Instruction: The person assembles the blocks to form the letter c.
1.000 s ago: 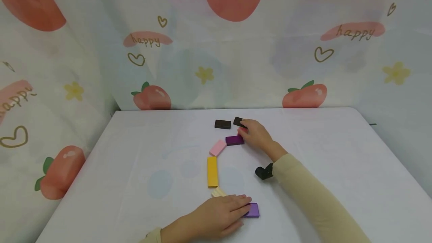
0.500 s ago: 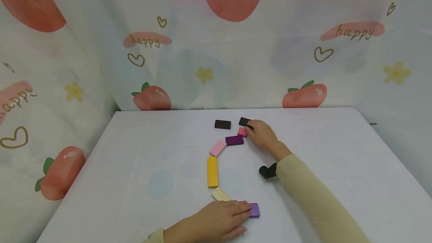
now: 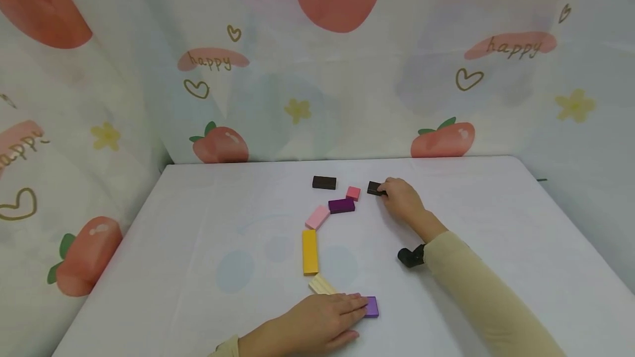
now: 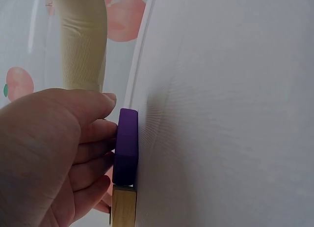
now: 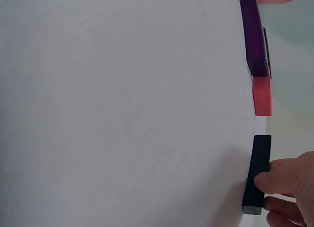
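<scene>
The black block (image 3: 375, 188), a slim oblong with squared ends, is pinched between thumb and fingers of the right hand (image 3: 405, 203) towards the far side of the desk (image 3: 163, 258), its left end sticking out. Whether it touches the desk is hard to tell. The violet block (image 3: 372, 307), smooth and flat, lies nearer the front, partly covered by the left hand (image 3: 322, 319), its right end showing.

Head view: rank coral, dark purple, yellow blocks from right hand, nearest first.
1. coral block, left of the right hand
2. dark purple block, farther left, just past the coral one
3. yellow block, leftmost, closer to the person
</scene>
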